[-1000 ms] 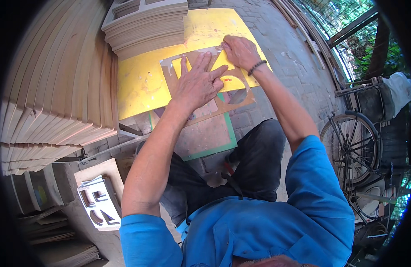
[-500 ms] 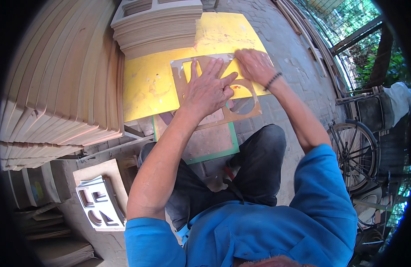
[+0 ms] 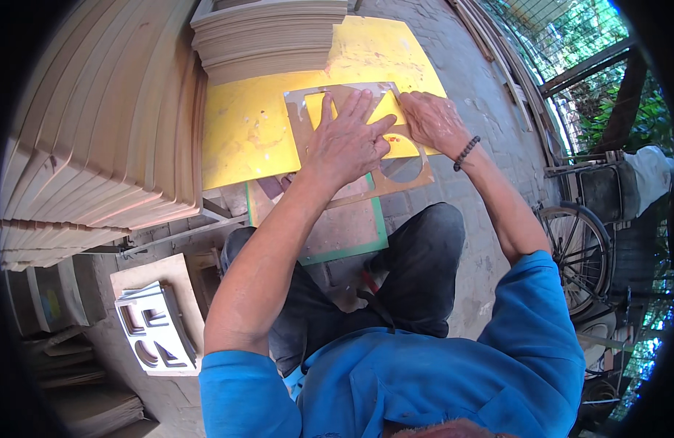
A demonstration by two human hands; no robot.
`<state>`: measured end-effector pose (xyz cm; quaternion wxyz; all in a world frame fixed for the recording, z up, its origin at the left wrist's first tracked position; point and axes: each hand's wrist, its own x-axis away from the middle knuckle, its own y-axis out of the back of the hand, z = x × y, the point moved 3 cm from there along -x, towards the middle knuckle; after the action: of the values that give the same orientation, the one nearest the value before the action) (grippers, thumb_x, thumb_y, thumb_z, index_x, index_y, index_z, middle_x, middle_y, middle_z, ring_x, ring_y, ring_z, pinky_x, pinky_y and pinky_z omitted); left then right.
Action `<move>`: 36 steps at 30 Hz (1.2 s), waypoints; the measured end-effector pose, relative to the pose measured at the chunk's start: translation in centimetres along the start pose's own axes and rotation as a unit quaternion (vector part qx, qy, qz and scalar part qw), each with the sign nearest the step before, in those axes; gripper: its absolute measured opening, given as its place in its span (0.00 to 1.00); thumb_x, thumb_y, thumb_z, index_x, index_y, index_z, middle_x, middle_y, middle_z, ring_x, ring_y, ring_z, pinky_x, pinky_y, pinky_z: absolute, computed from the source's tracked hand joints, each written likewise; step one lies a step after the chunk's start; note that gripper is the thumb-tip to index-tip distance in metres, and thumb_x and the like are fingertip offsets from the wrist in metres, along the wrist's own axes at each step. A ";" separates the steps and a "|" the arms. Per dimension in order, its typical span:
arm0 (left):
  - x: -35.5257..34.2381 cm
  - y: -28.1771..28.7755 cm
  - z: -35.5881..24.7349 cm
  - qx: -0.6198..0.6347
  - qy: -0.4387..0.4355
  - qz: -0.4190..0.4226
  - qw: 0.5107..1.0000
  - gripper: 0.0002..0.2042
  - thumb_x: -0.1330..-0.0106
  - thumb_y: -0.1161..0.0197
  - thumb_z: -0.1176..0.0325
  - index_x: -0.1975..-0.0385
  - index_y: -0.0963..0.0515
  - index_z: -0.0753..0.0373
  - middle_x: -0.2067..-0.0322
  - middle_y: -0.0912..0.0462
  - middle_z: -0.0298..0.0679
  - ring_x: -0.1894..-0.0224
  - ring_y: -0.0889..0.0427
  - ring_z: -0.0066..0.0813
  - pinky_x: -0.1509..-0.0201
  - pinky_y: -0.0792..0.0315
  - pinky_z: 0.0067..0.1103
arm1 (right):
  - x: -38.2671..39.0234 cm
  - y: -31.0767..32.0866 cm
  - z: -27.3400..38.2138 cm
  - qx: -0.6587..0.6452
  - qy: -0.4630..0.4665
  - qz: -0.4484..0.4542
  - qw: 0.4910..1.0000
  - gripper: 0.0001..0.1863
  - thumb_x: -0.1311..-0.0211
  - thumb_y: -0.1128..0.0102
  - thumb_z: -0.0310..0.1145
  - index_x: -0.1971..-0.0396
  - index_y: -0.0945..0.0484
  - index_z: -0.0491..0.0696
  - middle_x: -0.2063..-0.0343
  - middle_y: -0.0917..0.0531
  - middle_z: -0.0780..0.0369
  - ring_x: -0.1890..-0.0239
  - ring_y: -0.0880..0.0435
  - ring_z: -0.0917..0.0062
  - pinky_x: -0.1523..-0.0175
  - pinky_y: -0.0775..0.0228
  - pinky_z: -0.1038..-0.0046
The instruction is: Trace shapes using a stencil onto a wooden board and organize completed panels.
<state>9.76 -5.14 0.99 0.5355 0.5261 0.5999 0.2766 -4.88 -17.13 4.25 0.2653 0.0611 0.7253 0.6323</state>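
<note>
A thin brown board (image 3: 296, 124) with letter-like cut-outs lies on a yellow sheet (image 3: 245, 131), its near part reaching past the sheet's edge. My left hand (image 3: 344, 142) rests flat on the board, fingers spread across the cut-outs. At the board's right edge is my right hand (image 3: 433, 123), fingers bent and pressed together against the rim. Whatever its fingers may hold is hidden. Under the board's near side, a panel with a green border (image 3: 344, 237) shows between my knees.
Tall stacks of wooden boards (image 3: 103, 109) rise at the left. Another stack of cut frames (image 3: 267, 44) sits on the yellow sheet's far side. White cut-out plates (image 3: 153, 330) lie on a board at lower left. A bicycle (image 3: 581, 252) stands at the right.
My right hand has come nearer along the board's right edge from its far corner, and is less blurred. My left hand stays spread on the board.
</note>
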 end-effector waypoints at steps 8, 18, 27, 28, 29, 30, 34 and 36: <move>-0.2 0.2 0.1 0.018 -0.003 0.004 1.000 0.24 0.31 0.53 0.56 0.35 0.26 0.43 0.29 0.37 0.49 0.25 0.43 0.44 0.23 0.60 0.55 | -3.2 -1.6 -1.6 0.023 0.010 0.001 1.000 0.06 0.41 0.45 0.31 0.65 0.25 0.46 0.72 0.18 0.55 0.66 0.16 0.57 0.63 0.26 0.55; -0.1 -0.2 -0.1 0.001 -0.007 -0.018 1.000 0.23 0.31 0.52 0.55 0.36 0.25 0.43 0.29 0.37 0.49 0.25 0.42 0.43 0.24 0.59 0.57 | -3.1 -1.6 -1.3 -0.002 -0.011 0.032 0.999 0.07 0.36 0.47 0.33 0.65 0.24 0.46 0.72 0.18 0.54 0.67 0.17 0.54 0.65 0.27 0.55; 0.0 0.0 -0.1 -0.003 0.002 -0.006 1.000 0.24 0.32 0.52 0.57 0.35 0.25 0.44 0.29 0.36 0.48 0.24 0.43 0.41 0.24 0.59 0.56 | -1.4 -0.9 -0.6 -0.058 -0.080 0.005 0.995 0.07 0.34 0.46 0.34 0.64 0.24 0.47 0.70 0.17 0.52 0.65 0.17 0.52 0.62 0.26 0.53; 0.0 0.1 0.0 0.000 0.000 -0.013 1.000 0.24 0.32 0.52 0.57 0.36 0.25 0.44 0.29 0.36 0.48 0.25 0.42 0.40 0.24 0.58 0.56 | -2.3 -1.3 -1.0 -0.048 -0.082 0.003 0.995 0.07 0.34 0.46 0.34 0.65 0.25 0.46 0.71 0.17 0.52 0.65 0.17 0.51 0.62 0.26 0.52; -0.2 0.1 0.0 0.004 -0.003 -0.021 1.000 0.24 0.32 0.52 0.57 0.36 0.25 0.44 0.29 0.36 0.48 0.25 0.42 0.40 0.24 0.58 0.56 | -3.4 -1.5 -1.5 -0.044 -0.081 -0.002 0.996 0.07 0.35 0.46 0.34 0.66 0.25 0.46 0.71 0.16 0.51 0.65 0.17 0.50 0.62 0.27 0.51; -0.4 0.1 -0.1 0.006 -0.007 -0.023 1.000 0.24 0.32 0.52 0.57 0.36 0.25 0.44 0.29 0.36 0.48 0.25 0.42 0.40 0.24 0.58 0.56 | -3.6 -1.6 -1.8 -0.040 -0.084 -0.003 0.996 0.07 0.35 0.46 0.34 0.66 0.25 0.46 0.71 0.16 0.51 0.65 0.17 0.50 0.62 0.27 0.51; -0.1 -0.1 0.1 0.001 0.007 -0.019 1.000 0.25 0.33 0.52 0.57 0.36 0.25 0.44 0.30 0.36 0.48 0.25 0.42 0.40 0.24 0.58 0.56 | -3.5 -2.3 -1.7 -0.048 -0.080 0.031 0.995 0.08 0.31 0.48 0.34 0.65 0.27 0.45 0.72 0.19 0.49 0.64 0.19 0.49 0.61 0.28 0.52; 0.1 -0.2 0.4 -0.009 0.010 -0.015 1.000 0.25 0.33 0.52 0.57 0.36 0.25 0.44 0.30 0.36 0.48 0.25 0.42 0.40 0.24 0.58 0.56 | -2.5 -2.3 -1.5 -0.038 -0.078 0.003 0.996 0.08 0.34 0.47 0.35 0.65 0.25 0.47 0.72 0.17 0.51 0.65 0.16 0.51 0.62 0.26 0.51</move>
<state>10.09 -5.22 0.67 0.5383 0.5094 0.6107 0.2790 -2.93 -19.95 2.93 0.3211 0.1023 0.6775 0.6537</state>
